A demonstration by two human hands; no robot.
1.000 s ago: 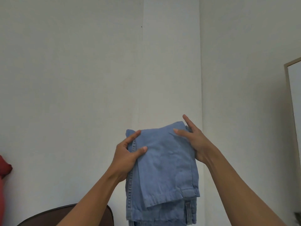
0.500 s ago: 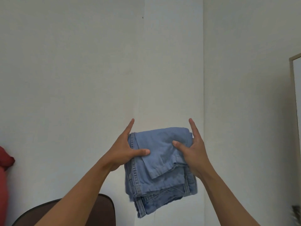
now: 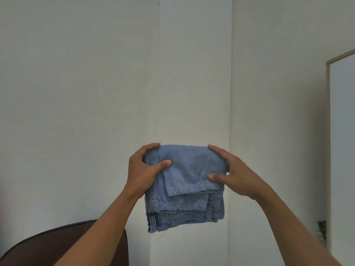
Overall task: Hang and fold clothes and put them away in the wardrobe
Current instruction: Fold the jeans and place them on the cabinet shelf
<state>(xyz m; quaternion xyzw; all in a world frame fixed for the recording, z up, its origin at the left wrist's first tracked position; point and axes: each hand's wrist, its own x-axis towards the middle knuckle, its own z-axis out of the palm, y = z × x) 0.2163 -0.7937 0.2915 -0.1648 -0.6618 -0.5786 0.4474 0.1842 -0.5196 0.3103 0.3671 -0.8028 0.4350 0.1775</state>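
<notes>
Fingers now curled over fold, left hand (image 3: 142, 172), right hand (image 3: 233, 174), both clasping folded jeans (image 3: 185, 186)

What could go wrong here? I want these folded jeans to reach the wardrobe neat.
The folded jeans hang in mid-air, pinched only along the top by the left hand and right hand. The lower layers hang loose and could unfold. The stack is thick, so an inner layer might slip out.

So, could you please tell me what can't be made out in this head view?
- Wardrobe: not in the head view at all.
- Jeans: inner layers hidden by the folds; fingers of the left hand and right hand hidden behind them.
- Brown chair: cut off by the bottom edge.
- Framed panel: cut off by the right edge.
</notes>
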